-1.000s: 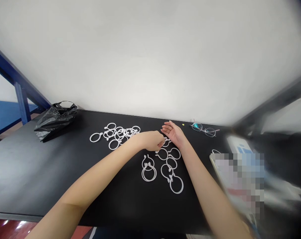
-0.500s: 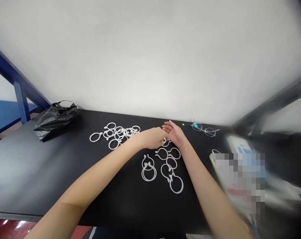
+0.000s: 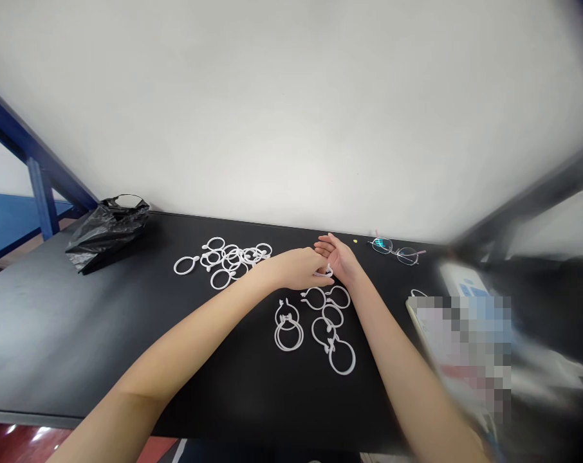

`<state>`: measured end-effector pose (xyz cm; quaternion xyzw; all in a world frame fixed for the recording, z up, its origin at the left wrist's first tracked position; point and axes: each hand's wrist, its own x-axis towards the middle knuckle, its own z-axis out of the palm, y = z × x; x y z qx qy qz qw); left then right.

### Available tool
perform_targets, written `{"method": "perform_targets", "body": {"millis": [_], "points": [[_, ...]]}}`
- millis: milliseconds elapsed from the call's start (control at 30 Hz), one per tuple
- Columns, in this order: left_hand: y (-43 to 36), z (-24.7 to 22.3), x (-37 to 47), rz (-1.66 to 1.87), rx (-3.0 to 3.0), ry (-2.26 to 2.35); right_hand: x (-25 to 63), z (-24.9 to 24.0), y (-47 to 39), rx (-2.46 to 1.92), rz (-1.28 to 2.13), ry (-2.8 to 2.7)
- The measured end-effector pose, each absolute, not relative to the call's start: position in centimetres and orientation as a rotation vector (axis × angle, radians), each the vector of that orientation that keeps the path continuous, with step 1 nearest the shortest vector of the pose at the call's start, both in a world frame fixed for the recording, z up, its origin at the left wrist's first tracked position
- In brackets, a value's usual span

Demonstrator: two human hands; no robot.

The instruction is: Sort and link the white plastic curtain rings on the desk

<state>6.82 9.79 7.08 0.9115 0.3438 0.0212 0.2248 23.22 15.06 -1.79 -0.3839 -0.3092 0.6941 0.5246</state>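
White open rings with small clasp ends lie on the black table (image 3: 243,379). A heap of several rings (image 3: 231,258) is left of my hands, and another group of rings (image 3: 333,315) lies below them, beside a small overlapping stack (image 3: 288,334). My left hand (image 3: 308,267) reaches across with its fingers round a white ring (image 3: 326,271). My right hand (image 3: 337,257) is beside it, palm turned towards the left hand, its fingers loosely curved and apart. Nothing shows held in the right hand, and the left fingertips partly cover the ring.
A black plastic bag (image 3: 109,230) stands at the back left. Eyeglasses (image 3: 395,251) and a small yellow bit (image 3: 355,241) lie at the back right. Beyond my right forearm is a pale, partly pixelated item (image 3: 419,321). A white wall rises behind the table.
The fingers of my left hand have shifted, and one now extends to the right below the ring. The ring between my hands appears lifted slightly. My right hand is almost unmoved.
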Motion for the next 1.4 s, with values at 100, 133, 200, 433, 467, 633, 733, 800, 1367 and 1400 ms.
{"method": "perform_targets", "body": {"millis": [100, 133, 200, 433, 467, 633, 733, 800, 1367, 1400], "points": [[9.69, 7.32, 6.82, 0.068, 2.521, 0.948, 23.24, -1.80, 15.07, -0.931, 1.661, -0.737], [9.66, 7.40, 6.81, 0.075, 2.529, 0.951, 23.26, -1.80, 15.07, -0.931, 1.660, -0.737], [9.59, 7.52, 6.80, 0.074, 2.542, 0.967, 23.30, -1.84, 15.10, -0.920, 1.656, -0.739], [9.42, 7.79, 6.91, -0.008, 2.506, 0.996, 23.38, -2.10, 15.22, -0.900, 1.665, -0.761], [9.41, 7.83, 6.94, -0.030, 2.493, 0.995, 23.38, -2.13, 15.23, -0.896, 1.663, -0.766], [9.41, 7.73, 6.98, -0.040, 2.566, 1.005, 23.45, -2.28, 15.32, -0.899, 1.667, -0.769], [9.43, 7.40, 6.93, -0.016, 2.617, 1.030, 23.51, -2.35, 15.36, -0.896, 1.669, -0.773], [9.44, 7.19, 6.92, -0.024, 2.625, 1.030, 23.49, -2.36, 15.35, -0.893, 1.662, -0.778], [9.71, 6.88, 6.95, 0.029, 2.546, 0.959, 23.25, -2.07, 15.25, -0.928, 1.663, -0.732], [9.70, 6.89, 6.92, 0.035, 2.542, 0.954, 23.26, -2.07, 15.24, -0.928, 1.664, -0.732]]}}
